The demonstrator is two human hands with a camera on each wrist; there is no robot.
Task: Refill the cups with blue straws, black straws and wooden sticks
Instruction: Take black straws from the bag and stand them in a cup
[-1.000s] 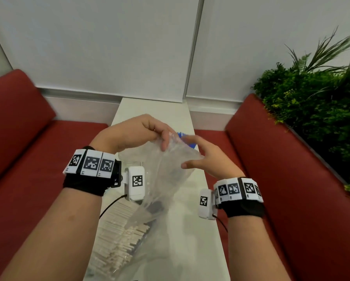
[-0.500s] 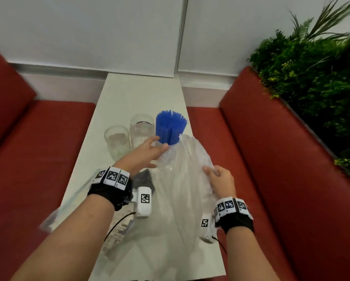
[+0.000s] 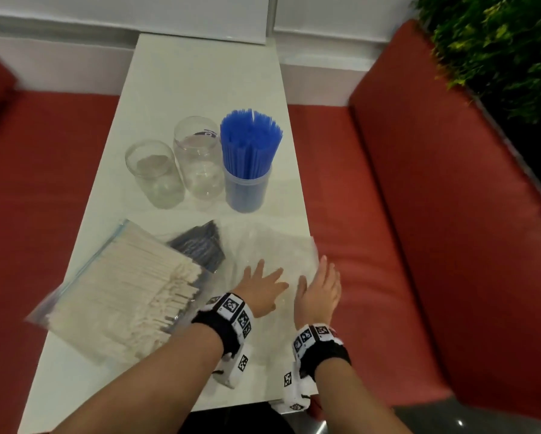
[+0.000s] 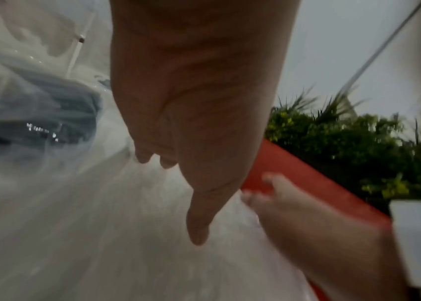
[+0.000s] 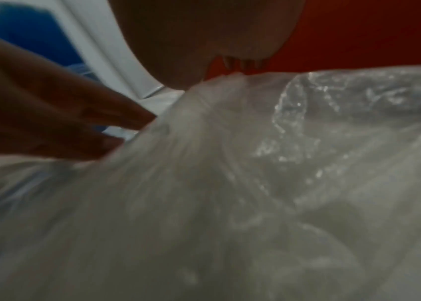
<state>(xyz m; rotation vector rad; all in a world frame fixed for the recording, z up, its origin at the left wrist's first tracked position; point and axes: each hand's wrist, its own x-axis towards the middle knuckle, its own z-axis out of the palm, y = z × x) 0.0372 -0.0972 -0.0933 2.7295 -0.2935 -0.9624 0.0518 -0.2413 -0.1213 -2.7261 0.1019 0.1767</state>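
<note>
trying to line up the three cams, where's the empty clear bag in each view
Head: empty clear bag lies low centre under both hands.
Left wrist: it fills the lower left.
Right wrist: it fills the lower frame.
Shared landmark: the red seat.

Clear bag (image 3: 272, 245) now off blue straws (image 3: 250, 142), flattened under both hands

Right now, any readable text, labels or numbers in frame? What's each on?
No readable words or numbers.
Middle cup: a dark mark near its far rim, too blurred to read.
Wrist bands: black-and-white square code markers, patterns only, no letters.
Bag of wooden sticks, blue straws: no print visible.
</note>
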